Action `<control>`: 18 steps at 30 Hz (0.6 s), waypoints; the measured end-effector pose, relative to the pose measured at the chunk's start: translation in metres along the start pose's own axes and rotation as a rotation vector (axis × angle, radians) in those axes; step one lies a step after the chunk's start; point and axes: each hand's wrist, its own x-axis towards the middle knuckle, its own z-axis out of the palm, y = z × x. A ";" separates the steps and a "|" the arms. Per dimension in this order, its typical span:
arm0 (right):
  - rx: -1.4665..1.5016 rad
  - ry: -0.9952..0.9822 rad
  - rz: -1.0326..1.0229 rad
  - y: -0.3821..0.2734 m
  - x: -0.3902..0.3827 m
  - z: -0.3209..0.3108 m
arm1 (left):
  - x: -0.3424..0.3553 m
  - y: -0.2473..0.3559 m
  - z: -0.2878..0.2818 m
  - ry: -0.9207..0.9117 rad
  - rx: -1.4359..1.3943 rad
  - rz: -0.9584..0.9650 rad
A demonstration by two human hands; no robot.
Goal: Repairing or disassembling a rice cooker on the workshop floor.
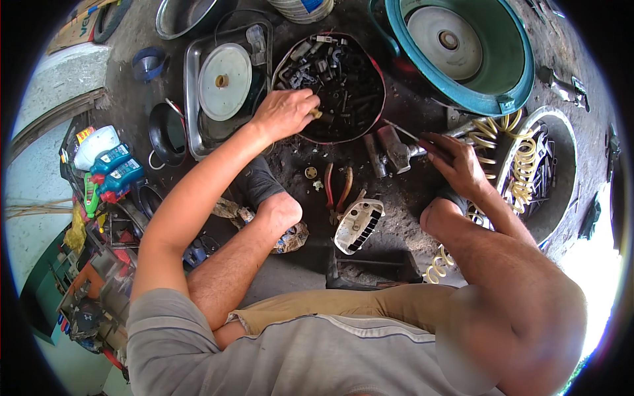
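Observation:
My left hand (288,113) is at the near left rim of a round tub (365,72) full of dark metal parts, its fingers closed on a small yellowish piece (316,114) whose shape is unclear. My right hand (449,158) holds a long thin tool (401,131) near one end, its tip angled toward the tub, above metal power tools (396,152). Between my legs on the dirty floor lie red-handled pliers (343,188), a small brass-coloured disc (310,172) and a white part with a row of black slots (356,224).
A steel tray (191,99) with a round plate stands left, a teal tub (518,72) back right. Coiled cream hose (526,168) drapes over a basin of tools (561,152). Bottles (122,178) and clutter lie far left. A black holder (370,269) sits near me.

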 end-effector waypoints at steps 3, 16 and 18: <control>-0.015 0.000 -0.009 0.003 0.002 0.000 | -0.015 0.005 -0.006 -0.076 -0.086 -0.036; 0.001 -0.019 0.003 0.006 0.004 0.006 | -0.003 0.050 0.037 0.072 -0.054 -0.093; -0.004 -0.010 -0.019 0.004 0.005 0.005 | -0.011 0.060 0.041 0.029 -0.199 -0.120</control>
